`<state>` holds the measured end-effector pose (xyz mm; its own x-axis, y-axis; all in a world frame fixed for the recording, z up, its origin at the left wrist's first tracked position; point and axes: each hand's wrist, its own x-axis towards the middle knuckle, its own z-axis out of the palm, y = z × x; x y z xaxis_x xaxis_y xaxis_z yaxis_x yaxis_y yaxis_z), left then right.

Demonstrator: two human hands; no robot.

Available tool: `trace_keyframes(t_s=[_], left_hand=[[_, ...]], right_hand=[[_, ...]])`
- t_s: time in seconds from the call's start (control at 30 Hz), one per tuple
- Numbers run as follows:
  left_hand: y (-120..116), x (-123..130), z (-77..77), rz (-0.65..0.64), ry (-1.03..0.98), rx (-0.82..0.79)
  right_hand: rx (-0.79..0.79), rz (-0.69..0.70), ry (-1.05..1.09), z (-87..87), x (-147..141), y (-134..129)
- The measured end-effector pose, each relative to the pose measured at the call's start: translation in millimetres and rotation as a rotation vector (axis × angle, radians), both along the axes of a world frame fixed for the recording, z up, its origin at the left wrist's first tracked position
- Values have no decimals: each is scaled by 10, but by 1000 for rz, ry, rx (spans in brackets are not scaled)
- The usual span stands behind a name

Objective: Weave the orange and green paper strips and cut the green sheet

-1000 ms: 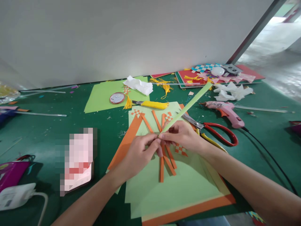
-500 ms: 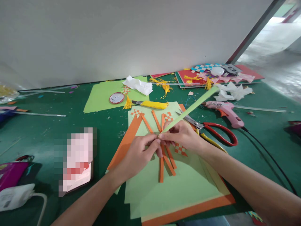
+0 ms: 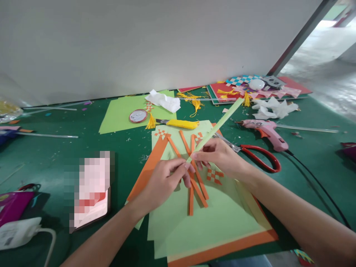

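A light green paper strip (image 3: 219,124) slants up to the right, its lower end pinched between both my hands. My left hand (image 3: 171,174) grips the very end between thumb and finger. Just above that, my right hand (image 3: 218,154) has its thumb and fingers closed on the same strip. Under my hands, several narrow orange paper strips (image 3: 200,185) lie crossed on pale green paper sheets (image 3: 178,226). Small orange-and-white checkered woven pieces (image 3: 214,175) rest close by. My fingers hide the middle of the orange strips.
Red-handled scissors (image 3: 261,157) and a pink glue gun (image 3: 265,131) with a black cord lie on the right. A yellow utility knife (image 3: 182,124) is beyond the sheets. On the left lie a phone (image 3: 93,189) and a white charger (image 3: 19,233). A wall (image 3: 133,44) stands behind.
The green strip's upper end has swung left and stands a little steeper. My right hand has shifted slightly up, its fingers now a little apart from my left hand.
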<state>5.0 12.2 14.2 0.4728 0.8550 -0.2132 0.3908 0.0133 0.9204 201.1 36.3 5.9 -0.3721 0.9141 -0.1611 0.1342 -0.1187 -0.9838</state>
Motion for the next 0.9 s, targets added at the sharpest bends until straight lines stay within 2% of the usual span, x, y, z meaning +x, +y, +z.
trace_keyframes(t_s=[0.13,0.33,0.5,0.63,0.9], left_hand=[[-5,-8,-33,-11,14,28],[2,-11,-27,-4,-2,44],[-5,-14,22,-2,-7,20],[-3,-17,-1,16,0,-2],[24,-14,-19,-1,-27,45]], right_hand=[[-24,-3,5,1,-25,-11],[-30,64,89,-45,-66,-30],[-38,-33,97,-46,6,9],[-33,-57,133,-41,24,25],[-85,45,93,-44,-68,-18]])
